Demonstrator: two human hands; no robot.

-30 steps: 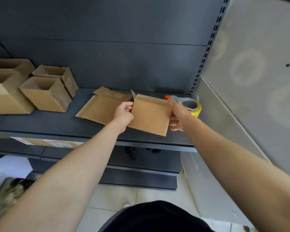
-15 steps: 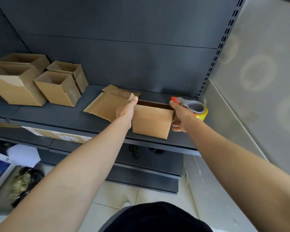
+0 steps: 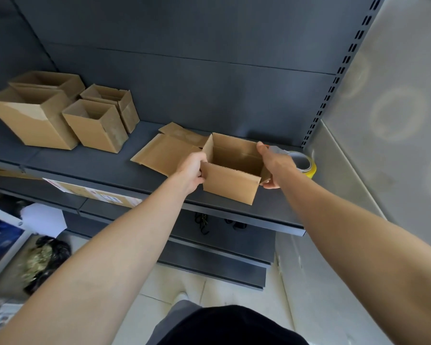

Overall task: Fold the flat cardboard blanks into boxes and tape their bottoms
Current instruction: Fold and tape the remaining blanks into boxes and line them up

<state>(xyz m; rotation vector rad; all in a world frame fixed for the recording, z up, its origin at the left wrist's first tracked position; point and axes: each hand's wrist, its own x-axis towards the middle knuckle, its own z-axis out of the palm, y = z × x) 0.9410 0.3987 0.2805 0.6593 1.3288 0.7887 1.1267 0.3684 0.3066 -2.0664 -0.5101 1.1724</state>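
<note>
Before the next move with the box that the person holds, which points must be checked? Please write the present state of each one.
1. Cardboard box opened up from flat, walls standing: ok.
2. Left hand grips the box's left wall: ok.
3. Right hand holds the right wall: ok.
4. Bottom flaps folded shut: cannot tell, they are hidden below.
5. Tape roll close by on the shelf, just behind the right hand: ok.
6. Flat blanks lie left of the box, apart from the tape roll: ok.

A dark grey metal shelf stands against its matching back panel, a slotted upright beside a pale grey wall. Light tiled floor lies below.
</note>
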